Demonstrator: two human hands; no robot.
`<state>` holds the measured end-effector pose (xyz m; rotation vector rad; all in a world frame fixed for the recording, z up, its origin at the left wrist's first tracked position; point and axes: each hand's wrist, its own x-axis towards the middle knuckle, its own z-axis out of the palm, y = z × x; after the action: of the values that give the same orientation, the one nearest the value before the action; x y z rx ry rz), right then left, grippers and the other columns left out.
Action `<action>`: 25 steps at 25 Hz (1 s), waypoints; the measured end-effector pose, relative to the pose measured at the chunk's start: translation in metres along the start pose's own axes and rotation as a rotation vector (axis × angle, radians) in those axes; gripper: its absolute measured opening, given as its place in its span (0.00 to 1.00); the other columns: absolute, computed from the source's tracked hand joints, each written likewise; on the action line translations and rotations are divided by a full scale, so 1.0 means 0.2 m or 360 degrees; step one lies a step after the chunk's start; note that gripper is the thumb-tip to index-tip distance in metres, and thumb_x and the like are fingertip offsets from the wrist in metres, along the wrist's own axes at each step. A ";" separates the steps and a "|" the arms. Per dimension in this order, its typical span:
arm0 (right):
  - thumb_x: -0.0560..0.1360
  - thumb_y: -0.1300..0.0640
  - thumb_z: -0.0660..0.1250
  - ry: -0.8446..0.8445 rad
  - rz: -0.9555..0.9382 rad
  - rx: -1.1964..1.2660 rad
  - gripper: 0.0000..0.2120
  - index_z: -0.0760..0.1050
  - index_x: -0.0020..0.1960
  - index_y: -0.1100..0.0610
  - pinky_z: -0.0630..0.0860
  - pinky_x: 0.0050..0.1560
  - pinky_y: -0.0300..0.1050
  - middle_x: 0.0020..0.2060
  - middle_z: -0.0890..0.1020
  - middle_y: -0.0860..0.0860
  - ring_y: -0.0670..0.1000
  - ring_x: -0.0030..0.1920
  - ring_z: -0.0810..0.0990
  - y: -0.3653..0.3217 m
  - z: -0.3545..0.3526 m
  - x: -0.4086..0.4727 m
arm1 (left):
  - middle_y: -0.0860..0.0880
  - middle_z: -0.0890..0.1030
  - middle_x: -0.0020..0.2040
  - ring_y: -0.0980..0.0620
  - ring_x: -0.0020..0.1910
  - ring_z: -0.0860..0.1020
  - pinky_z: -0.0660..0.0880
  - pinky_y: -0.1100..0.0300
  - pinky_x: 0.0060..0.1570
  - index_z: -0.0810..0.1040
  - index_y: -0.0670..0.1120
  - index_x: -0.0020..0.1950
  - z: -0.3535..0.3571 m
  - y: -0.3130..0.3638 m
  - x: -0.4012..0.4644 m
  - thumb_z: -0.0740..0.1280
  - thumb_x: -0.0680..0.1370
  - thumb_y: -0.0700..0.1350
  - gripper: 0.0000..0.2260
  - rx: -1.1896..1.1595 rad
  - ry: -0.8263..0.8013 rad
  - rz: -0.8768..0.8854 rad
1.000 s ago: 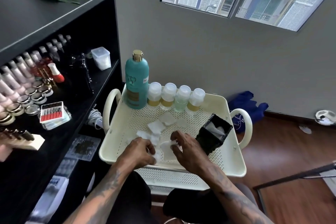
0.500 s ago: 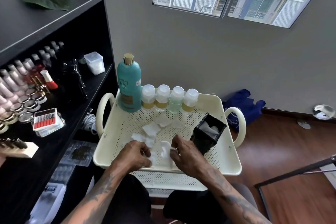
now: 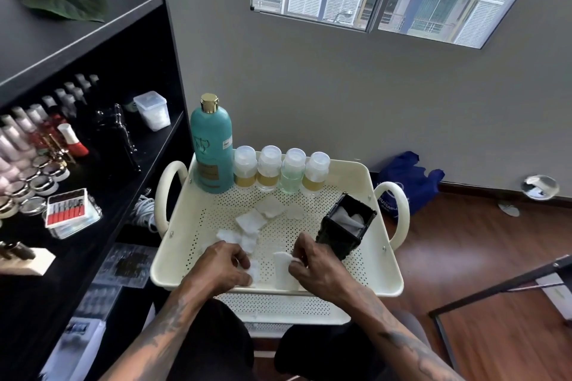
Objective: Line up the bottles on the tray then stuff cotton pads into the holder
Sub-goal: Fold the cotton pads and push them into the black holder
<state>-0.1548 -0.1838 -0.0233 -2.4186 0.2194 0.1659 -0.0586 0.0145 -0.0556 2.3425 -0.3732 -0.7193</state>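
A tall teal bottle (image 3: 211,148) with a gold cap stands at the back left of the cream perforated tray (image 3: 376,260). Beside it, several small clear bottles (image 3: 280,168) with white caps stand in a row along the back wall. A black square holder (image 3: 346,233) leans at the tray's right, with white pads inside it. Loose white cotton pads (image 3: 251,221) lie in the tray's middle. My left hand (image 3: 224,266) pinches a cotton pad (image 3: 254,271) near the front rim. My right hand (image 3: 315,267) grips another cotton pad (image 3: 282,266), just left of the holder.
A black shelf unit (image 3: 117,49) stands to the left with nail polish bottles (image 3: 37,133), jars and a drill-bit case (image 3: 66,209). A blue bag (image 3: 408,179) lies on the wooden floor behind the tray's right handle. A dark metal frame (image 3: 501,284) crosses the floor at right.
Both hands have drawn apart a little at the tray's front, each with a pad between the fingers. The view has shifted slightly; bottles and holder stay where they were.
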 end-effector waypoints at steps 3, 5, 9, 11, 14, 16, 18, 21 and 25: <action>0.75 0.54 0.60 -0.0159 0.0093 0.0006 0.06 0.62 0.47 0.53 0.64 0.33 0.49 0.32 0.71 0.50 0.50 0.32 0.67 0.00 0.02 -0.02 | 0.55 0.79 0.43 0.59 0.40 0.77 0.69 0.66 0.33 0.82 0.52 0.41 0.00 0.00 0.00 0.80 0.63 0.46 0.11 -0.0006 -0.0001 -0.0001; 0.77 0.55 0.57 -0.0208 0.0050 0.0007 0.05 0.61 0.48 0.52 0.69 0.38 0.53 0.37 0.74 0.51 0.51 0.36 0.69 0.00 0.01 -0.03 | 0.55 0.78 0.43 0.59 0.40 0.77 0.68 0.66 0.32 0.82 0.52 0.41 0.00 0.00 0.00 0.80 0.63 0.46 0.11 -0.0007 0.0003 -0.0005; 0.79 0.58 0.60 -0.0038 -0.0155 -0.0001 0.07 0.61 0.48 0.53 0.74 0.52 0.51 0.55 0.78 0.51 0.53 0.51 0.75 -0.02 -0.04 -0.07 | 0.56 0.78 0.41 0.60 0.38 0.77 0.67 0.67 0.32 0.82 0.52 0.41 0.00 0.00 0.00 0.80 0.63 0.46 0.11 -0.0008 0.0000 0.0001; 0.78 0.58 0.62 0.0149 -0.0273 -0.0019 0.06 0.64 0.48 0.54 0.74 0.43 0.49 0.43 0.78 0.51 0.50 0.41 0.74 -0.03 -0.07 -0.08 | 0.57 0.78 0.39 0.61 0.37 0.76 0.67 0.67 0.32 0.82 0.52 0.41 0.00 0.00 0.00 0.80 0.63 0.45 0.11 -0.0017 -0.0004 0.0008; 0.79 0.57 0.62 0.0446 -0.0361 -0.0036 0.05 0.66 0.49 0.54 0.67 0.34 0.39 0.33 0.75 0.47 0.45 0.32 0.69 -0.07 -0.12 -0.09 | 0.56 0.79 0.40 0.61 0.38 0.77 0.68 0.67 0.32 0.82 0.52 0.41 0.00 0.00 -0.01 0.80 0.63 0.46 0.11 -0.0007 -0.0008 0.0015; 0.80 0.55 0.61 0.0303 -0.0341 -0.0172 0.02 0.69 0.51 0.52 0.73 0.39 0.43 0.41 0.79 0.47 0.46 0.37 0.74 -0.11 -0.12 -0.10 | 0.56 0.78 0.41 0.60 0.38 0.77 0.67 0.67 0.32 0.82 0.52 0.41 0.00 0.00 -0.01 0.80 0.63 0.46 0.11 0.0007 0.0002 0.0019; 0.80 0.54 0.62 0.0292 -0.0350 -0.0143 0.01 0.71 0.51 0.50 0.77 0.42 0.46 0.44 0.79 0.47 0.46 0.40 0.77 -0.14 -0.13 -0.12 | 0.56 0.78 0.41 0.60 0.38 0.77 0.68 0.67 0.32 0.82 0.52 0.41 0.00 0.00 -0.01 0.80 0.63 0.46 0.11 0.0009 0.0003 0.0024; 0.78 0.54 0.67 0.0696 -0.0271 0.0313 0.06 0.71 0.50 0.46 0.81 0.30 0.45 0.38 0.80 0.46 0.46 0.33 0.82 -0.15 -0.32 -0.11 | 0.55 0.79 0.41 0.59 0.39 0.78 0.69 0.65 0.33 0.82 0.52 0.40 0.00 -0.01 0.01 0.80 0.62 0.47 0.11 0.0006 0.0013 0.0020; 0.78 0.53 0.68 0.1186 -0.0102 0.0258 0.08 0.68 0.50 0.45 0.74 0.25 0.33 0.37 0.82 0.47 0.40 0.28 0.80 -0.06 -0.59 -0.09 | 0.55 0.79 0.39 0.58 0.37 0.78 0.69 0.64 0.32 0.82 0.52 0.39 0.00 -0.03 0.02 0.80 0.62 0.47 0.11 0.0014 0.0007 0.0018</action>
<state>-0.1619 -0.2499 0.0763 -2.2185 0.4633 -0.7636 -0.0550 0.0174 -0.0621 2.3480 -0.3878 -0.7085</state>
